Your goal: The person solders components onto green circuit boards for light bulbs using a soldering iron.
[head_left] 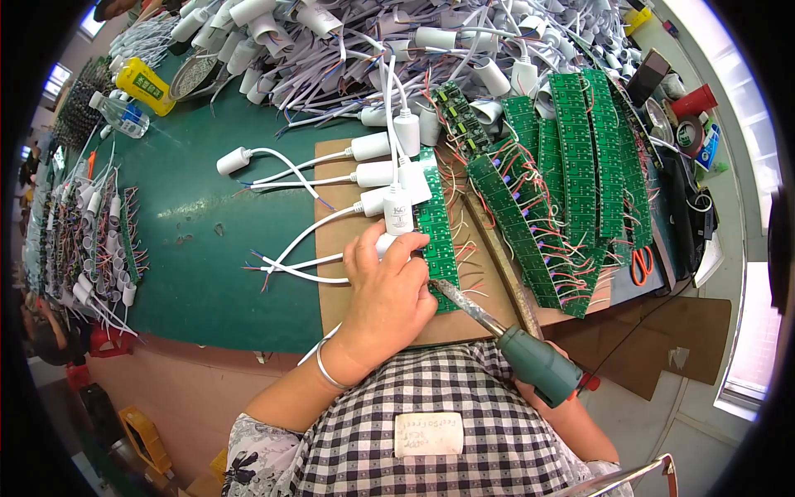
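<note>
Green circuit board lies just to the right of the left hand, and a bit ahead of it. The left hand is the nearer one. Its fingers are bent in close together by the board's left edge, but they hide their tips, so I can't tell what they pinch. The board is long and thin. Its long side runs away from the person, almost straight ahead, with the far end leaning a little left.

Farther from the board, behind it and to the right, is the right hand. It is wrapped around the fat green handle of a soldering iron. The iron points ahead and left, on a slant. Its tip is at the near part of the board, close to the left thumb; I can't tell if it touches. That little gap seems to matter most.

Ahead of the left hand, white lamp sockets line the board's left side, wires pointing left. Below them is a brown sheet on the green surface. Ahead of the right hand lies a wooden strip, then more green boards.
</note>
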A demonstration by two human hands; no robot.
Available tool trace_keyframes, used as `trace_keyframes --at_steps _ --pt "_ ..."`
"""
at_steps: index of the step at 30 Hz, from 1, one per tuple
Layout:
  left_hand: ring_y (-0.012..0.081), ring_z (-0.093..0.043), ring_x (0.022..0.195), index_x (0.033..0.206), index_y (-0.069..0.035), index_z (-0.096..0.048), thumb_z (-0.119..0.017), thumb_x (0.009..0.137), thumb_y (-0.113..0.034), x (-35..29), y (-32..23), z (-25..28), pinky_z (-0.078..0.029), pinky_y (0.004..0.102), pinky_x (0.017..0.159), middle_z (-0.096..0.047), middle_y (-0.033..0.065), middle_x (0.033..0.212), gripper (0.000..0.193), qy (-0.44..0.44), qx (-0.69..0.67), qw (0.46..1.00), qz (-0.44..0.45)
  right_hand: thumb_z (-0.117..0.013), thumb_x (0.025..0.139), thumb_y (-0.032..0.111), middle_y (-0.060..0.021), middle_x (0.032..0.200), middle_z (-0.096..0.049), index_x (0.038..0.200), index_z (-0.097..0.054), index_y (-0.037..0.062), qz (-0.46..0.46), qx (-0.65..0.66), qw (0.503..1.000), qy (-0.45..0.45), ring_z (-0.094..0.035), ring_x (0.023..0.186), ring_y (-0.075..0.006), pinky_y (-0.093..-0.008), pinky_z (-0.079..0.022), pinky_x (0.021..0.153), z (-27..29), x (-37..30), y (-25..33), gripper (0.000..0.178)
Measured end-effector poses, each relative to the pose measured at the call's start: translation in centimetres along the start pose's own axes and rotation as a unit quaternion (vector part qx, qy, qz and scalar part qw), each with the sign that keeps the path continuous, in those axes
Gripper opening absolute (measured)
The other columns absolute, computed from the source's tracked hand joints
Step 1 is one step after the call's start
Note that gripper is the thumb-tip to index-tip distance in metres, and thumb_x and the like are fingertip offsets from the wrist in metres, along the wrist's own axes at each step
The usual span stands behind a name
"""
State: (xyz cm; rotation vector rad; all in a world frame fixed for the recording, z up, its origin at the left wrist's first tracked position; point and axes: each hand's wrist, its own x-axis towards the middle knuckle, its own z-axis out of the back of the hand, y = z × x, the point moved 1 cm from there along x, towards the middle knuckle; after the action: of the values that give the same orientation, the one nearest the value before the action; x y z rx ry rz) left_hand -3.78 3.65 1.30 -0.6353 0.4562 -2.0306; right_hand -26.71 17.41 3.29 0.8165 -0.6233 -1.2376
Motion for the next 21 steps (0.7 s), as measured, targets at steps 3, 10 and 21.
trace_keyframes --at_steps 3,10,21 --pt "0.0378 -0.036 0.117 0.069 -0.004 -0.055 -0.063 0.061 -0.004 0.0 0.0 0.0 -0.026 0.0521 0.095 -0.052 0.0067 0.117 0.011 -0.003 0.002 1.0 0.002 -0.069 0.074 0.005 -0.0106 0.103 -0.065 0.118 -0.05 -0.005 0.002 -0.003 1.0 0.023 -0.063 0.095 -0.0199 -0.0291 -0.049 0.085 0.2 -0.3 -0.2 0.048" --pt "0.0378 -0.036 0.118 0.067 -0.007 -0.052 -0.064 0.061 -0.004 0.1 0.0 0.1 -0.026 0.0503 0.096 -0.053 0.0059 0.118 0.014 -0.002 0.007 1.0 0.003 -0.064 0.08 0.016 -0.0095 0.086 -0.064 0.117 -0.049 -0.004 -0.096 0.18 0.976 -0.076 -0.064 0.079 -0.0163 -0.0309 -0.052 0.073 -0.1 -1.4 -0.3 0.045" --pt "0.0367 -0.039 0.116 0.067 -0.003 -0.056 -0.063 0.06 -0.004 0.1 -0.1 0.0 -0.029 0.0516 0.092 -0.052 0.0072 0.115 0.011 -0.013 0.023 1.0 -0.012 -0.066 0.081 0.035 -0.0107 0.119 -0.051 0.14 -0.022 0.0031 -0.083 0.591 0.786 -0.163 -0.057 0.101 -0.0266 -0.0549 -0.042 0.098 -4.1 6.2 1.5 0.08"
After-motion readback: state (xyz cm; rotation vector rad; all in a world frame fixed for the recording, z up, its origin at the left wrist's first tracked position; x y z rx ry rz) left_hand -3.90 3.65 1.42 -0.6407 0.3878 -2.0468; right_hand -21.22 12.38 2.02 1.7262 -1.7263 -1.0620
